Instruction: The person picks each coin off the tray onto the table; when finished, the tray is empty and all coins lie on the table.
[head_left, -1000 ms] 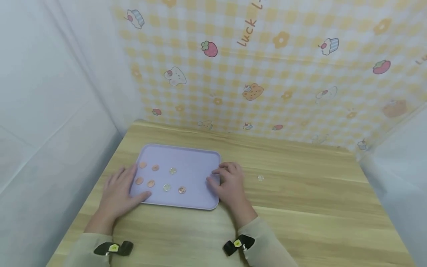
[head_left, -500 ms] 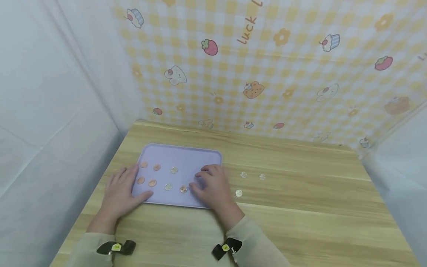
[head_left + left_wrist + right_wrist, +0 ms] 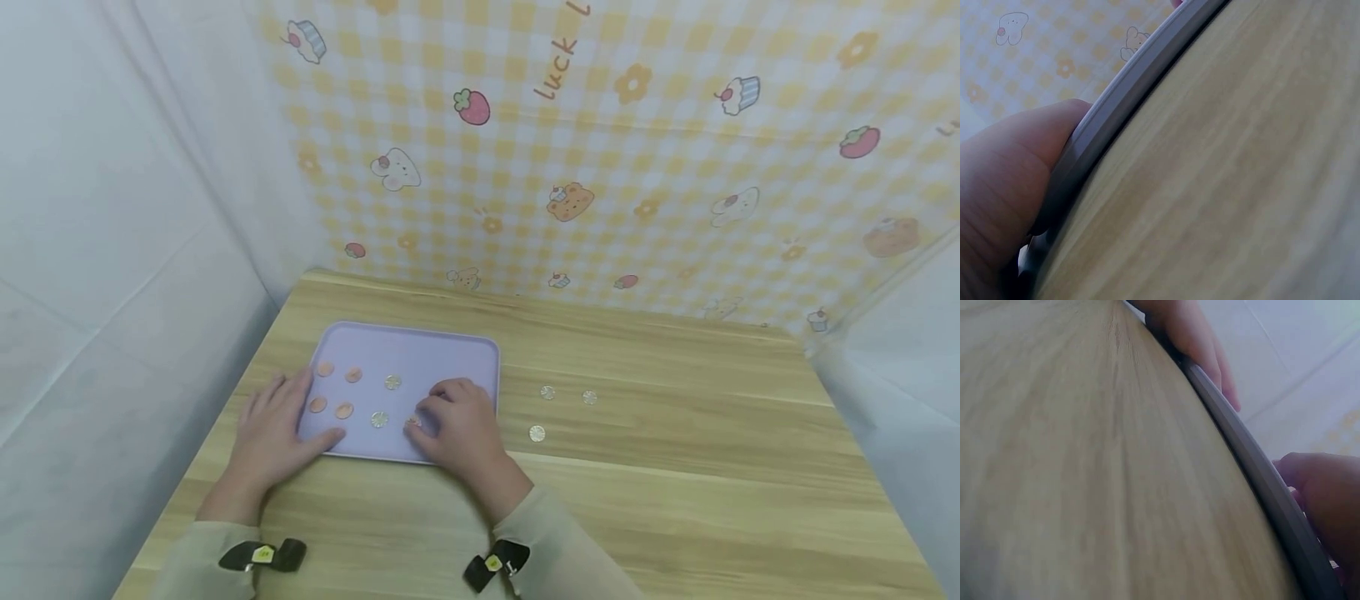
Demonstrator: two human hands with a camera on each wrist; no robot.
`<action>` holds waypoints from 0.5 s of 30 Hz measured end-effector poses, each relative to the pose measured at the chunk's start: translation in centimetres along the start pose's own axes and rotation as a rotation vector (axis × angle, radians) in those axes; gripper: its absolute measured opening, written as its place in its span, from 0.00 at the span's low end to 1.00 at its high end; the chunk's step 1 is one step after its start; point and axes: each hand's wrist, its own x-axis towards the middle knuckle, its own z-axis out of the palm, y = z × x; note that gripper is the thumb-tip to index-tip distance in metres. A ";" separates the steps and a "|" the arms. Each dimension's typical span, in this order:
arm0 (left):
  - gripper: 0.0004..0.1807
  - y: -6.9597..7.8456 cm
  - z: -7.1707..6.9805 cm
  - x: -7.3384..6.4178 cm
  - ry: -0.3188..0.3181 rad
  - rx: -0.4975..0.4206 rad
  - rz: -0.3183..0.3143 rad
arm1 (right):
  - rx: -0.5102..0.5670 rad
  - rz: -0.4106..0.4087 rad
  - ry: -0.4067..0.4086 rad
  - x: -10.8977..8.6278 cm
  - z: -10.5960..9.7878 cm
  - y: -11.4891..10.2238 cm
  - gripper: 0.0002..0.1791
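Observation:
A pale purple tray (image 3: 450,350) lies on the wooden table, bearing copper-coloured coins (image 3: 344,410) and silvery-gold coins (image 3: 379,419). My left hand (image 3: 270,437) rests against its left end, fingers along that edge and thumb over the near rim. In the left wrist view the thumb (image 3: 1054,128) touches the rim. Over the right part of the tray, my right hand (image 3: 465,429) has its thumb and loosely bent fingers at a copper-coloured coin (image 3: 413,421). The thumb partly covers that coin, which appears to lie on the tray.
Three silvery coins, one nearest the tray (image 3: 537,433), lie on the wooden table (image 3: 675,433) to the right. A yellow checked cloth (image 3: 525,150) hangs behind the table. White sheets (image 3: 112,250) stand at both sides.
My right hand has moved left from the tray's right edge to the copper-coloured coin, uncovering two coins on the table. My left hand stays at the tray's left end.

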 end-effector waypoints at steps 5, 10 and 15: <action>0.61 0.1 -0.1 0.0 -0.005 0.005 -0.004 | 0.039 0.011 -0.034 0.1 0.1 0.0 0.11; 0.62 0.3 -0.2 -0.1 -0.004 0.003 -0.010 | 0.104 0.079 -0.144 0.2 -0.2 0.0 0.09; 0.62 0.4 -0.1 -0.3 -0.005 0.008 -0.016 | 0.147 0.176 -0.257 0.3 -0.3 0.0 0.10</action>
